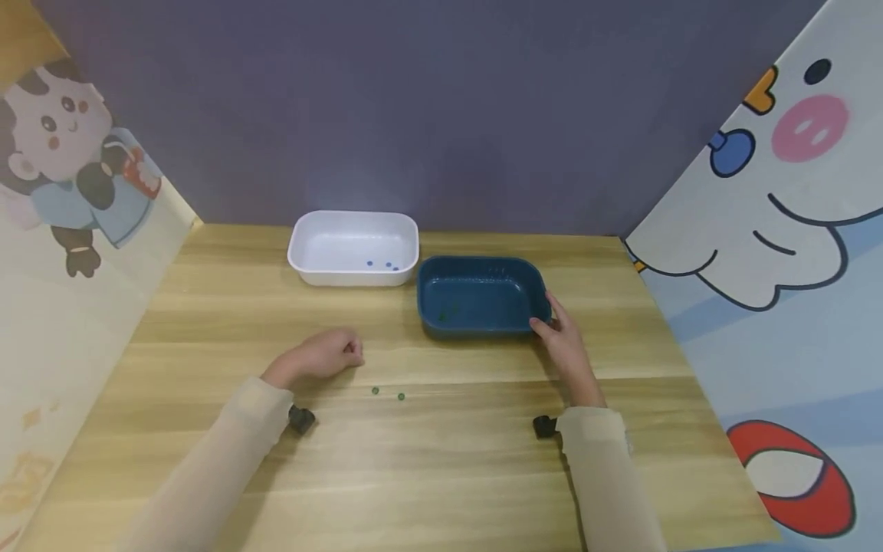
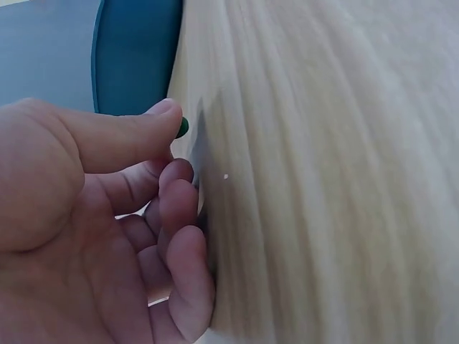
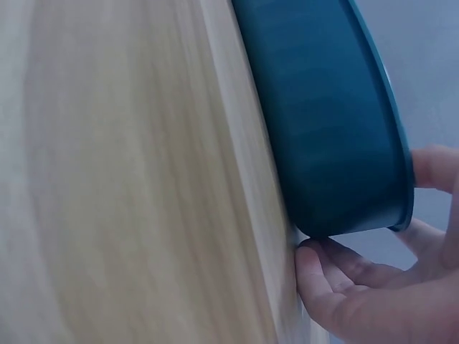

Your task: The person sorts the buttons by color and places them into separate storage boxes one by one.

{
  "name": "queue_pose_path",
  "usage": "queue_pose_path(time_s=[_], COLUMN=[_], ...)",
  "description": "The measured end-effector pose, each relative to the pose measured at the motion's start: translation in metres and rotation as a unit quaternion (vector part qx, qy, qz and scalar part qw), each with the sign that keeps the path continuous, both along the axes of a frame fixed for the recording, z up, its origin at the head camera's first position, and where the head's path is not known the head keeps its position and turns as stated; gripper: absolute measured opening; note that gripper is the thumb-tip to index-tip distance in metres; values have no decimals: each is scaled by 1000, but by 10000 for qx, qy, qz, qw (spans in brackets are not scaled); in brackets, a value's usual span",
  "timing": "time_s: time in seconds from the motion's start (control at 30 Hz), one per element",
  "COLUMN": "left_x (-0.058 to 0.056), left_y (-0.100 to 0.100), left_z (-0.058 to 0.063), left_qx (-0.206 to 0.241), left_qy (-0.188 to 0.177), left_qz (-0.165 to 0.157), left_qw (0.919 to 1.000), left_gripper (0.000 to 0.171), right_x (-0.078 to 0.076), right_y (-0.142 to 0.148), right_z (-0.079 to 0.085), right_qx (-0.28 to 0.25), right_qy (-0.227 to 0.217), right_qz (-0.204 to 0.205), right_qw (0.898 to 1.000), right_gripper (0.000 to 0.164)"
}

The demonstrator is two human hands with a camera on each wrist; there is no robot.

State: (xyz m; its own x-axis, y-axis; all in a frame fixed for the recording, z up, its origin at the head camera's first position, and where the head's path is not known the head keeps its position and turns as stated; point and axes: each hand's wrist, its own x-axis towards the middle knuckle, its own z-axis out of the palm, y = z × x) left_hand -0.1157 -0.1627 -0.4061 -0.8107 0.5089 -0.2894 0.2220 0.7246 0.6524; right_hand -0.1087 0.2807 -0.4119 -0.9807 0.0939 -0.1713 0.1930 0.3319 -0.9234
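Observation:
In the left wrist view my left hand (image 2: 107, 215) pinches a small green bead (image 2: 184, 127) between thumb and forefinger, the other fingers curled. That hand (image 1: 322, 353) is just above the wooden table, left of two more green beads (image 1: 388, 394) lying on it. My right hand (image 1: 567, 346) grips the near right corner of a dark teal plastic tub (image 1: 483, 333), thumb at the rim. From the right wrist view, fingers (image 3: 344, 276) curl under and around the tub's end. A few green beads (image 1: 444, 316) lie on the tub's floor.
A white tub (image 1: 352, 279) stands behind and left of the teal one, several small blue beads (image 1: 388, 265) inside it. A dark grey panel (image 1: 414, 115) rises at the table's back edge. Cartoon-printed walls flank the wooden table (image 1: 441, 475) on both sides.

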Motion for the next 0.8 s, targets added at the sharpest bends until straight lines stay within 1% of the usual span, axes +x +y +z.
queue_pose_path(time_s=[0.13, 0.2, 0.4, 0.43, 0.5, 0.6, 0.67, 0.7, 0.8], left_x=[4, 4, 3, 4, 4, 5, 6, 6, 7], left_y=[0, -1, -3, -2, -2, -2, -1, -1, 1], left_z=[-3, -4, -5, -5, -6, -6, -5, -4, -1], left_qx=[119, 169, 292, 312, 338, 392, 438, 450, 433], left_qy=[-78, -104, -12, -32, -98, -203, -199, -174, -88], left_qz=[121, 274, 723, 812, 1028, 1254, 1285, 1290, 1340], left_qw=[9998, 9994, 9970, 9962, 9941, 9911, 9905, 9905, 9900], left_gripper=[14, 14, 14, 13, 12, 12, 11, 11, 11], right_x=[3, 4, 3, 2, 4, 6, 7, 6, 5], right_y=[0, -1, -3, -3, -4, -2, -1, 0, 1], right_z=[-3, -2, -2, -3, 2, 2, 1, -3, -6], right_qx=[14, 6, 23, 14, -46, -98, -126, -92, 6], right_qy=[-42, -39, -2, -4, -54, -67, -60, -30, 23], right_qz=[9, 23, 75, 71, 74, 47, 19, -11, -42], right_qw=[10000, 10000, 10000, 10000, 9999, 9999, 9999, 10000, 10000], right_gripper=[71, 71, 73, 73, 73, 72, 72, 71, 71])
